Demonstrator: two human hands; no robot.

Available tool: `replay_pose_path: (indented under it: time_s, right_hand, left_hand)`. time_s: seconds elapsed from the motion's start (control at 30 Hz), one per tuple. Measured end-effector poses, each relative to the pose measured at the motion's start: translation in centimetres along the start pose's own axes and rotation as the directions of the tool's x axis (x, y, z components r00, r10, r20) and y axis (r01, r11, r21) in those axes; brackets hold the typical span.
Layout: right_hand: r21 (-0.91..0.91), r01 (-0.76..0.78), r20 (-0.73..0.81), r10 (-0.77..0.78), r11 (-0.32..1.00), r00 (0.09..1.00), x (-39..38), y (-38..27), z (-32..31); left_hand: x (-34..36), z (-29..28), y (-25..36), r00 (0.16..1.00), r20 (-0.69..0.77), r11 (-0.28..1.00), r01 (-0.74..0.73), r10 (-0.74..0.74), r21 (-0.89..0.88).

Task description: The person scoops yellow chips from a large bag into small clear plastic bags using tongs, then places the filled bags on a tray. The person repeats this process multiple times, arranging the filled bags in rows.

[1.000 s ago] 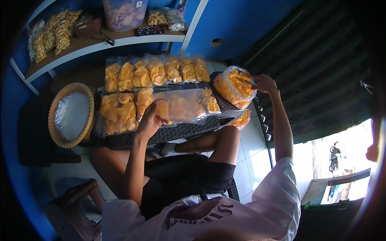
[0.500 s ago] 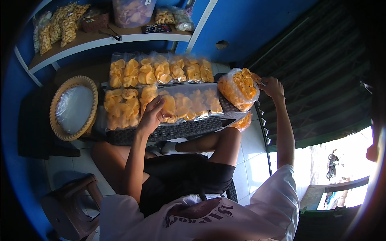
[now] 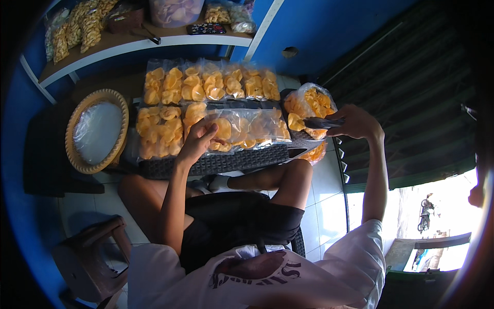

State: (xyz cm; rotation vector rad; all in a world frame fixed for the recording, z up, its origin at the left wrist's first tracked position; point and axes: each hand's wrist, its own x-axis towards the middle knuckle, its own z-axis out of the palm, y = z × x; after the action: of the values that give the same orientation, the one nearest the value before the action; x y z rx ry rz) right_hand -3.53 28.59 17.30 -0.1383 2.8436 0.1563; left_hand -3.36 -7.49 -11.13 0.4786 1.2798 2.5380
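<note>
My left hand (image 3: 198, 144) pinches the closed end of a clear plastic bag (image 3: 237, 127) that lies sideways with a few orange crackers inside. In my right hand (image 3: 358, 122) is a pair of dark tongs (image 3: 323, 123), pointing left. An orange cracker (image 3: 296, 122) sits at the tongs' tips, in front of the large open bag of crackers (image 3: 315, 100). Behind and beside my left hand, filled cracker bags (image 3: 169, 129) lie on the dark woven table (image 3: 216, 163), with another row of filled bags (image 3: 193, 85) farther back.
A round wicker basket (image 3: 73, 152) with clear plastic bags stands left of the table. A shelf (image 3: 116, 50) holds snack bags and a tub at the back. A plastic stool (image 3: 87, 262) is at lower left; a dark shutter (image 3: 406, 103) is on the right.
My right hand with the tongs has come left and nearer from the far side of the large bag, a cracker now at the tips. My left hand still holds the clear bag.
</note>
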Motion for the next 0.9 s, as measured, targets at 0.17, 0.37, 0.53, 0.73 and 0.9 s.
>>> replay_pose_path:
  time_s: [0.17,0.37,0.53,0.73,0.9]
  right_hand:
    - [-0.044,0.047,0.142,-0.04,0.998,0.989,0.6,-1.2,1.0]
    - [-0.098,0.052,0.184,-0.034,0.994,0.982,0.9,-2.5,1.8]
    - [-0.151,0.012,0.164,0.013,0.988,0.986,0.2,-3.7,1.4]
    - [-0.095,0.029,0.084,-0.021,0.995,0.996,-0.8,-4.4,1.2]
    - [-0.143,-0.006,0.014,0.008,0.99,1.0,-1.4,-4.7,1.3]
  left_hand:
    - [-0.5,-0.3,1.3,0.999,0.03,0.986,0.008,-0.013,0.169]
    - [-0.9,0.1,1.9,0.999,0.042,0.958,-0.029,0.018,0.286]
    - [-0.3,0.4,1.7,0.999,-0.045,0.949,-0.014,0.029,0.314]
    - [-0.4,1.1,1.7,0.993,-0.119,0.955,0.025,0.011,0.297]
    - [-0.2,0.9,1.8,0.995,-0.089,0.956,-0.017,0.045,0.292]
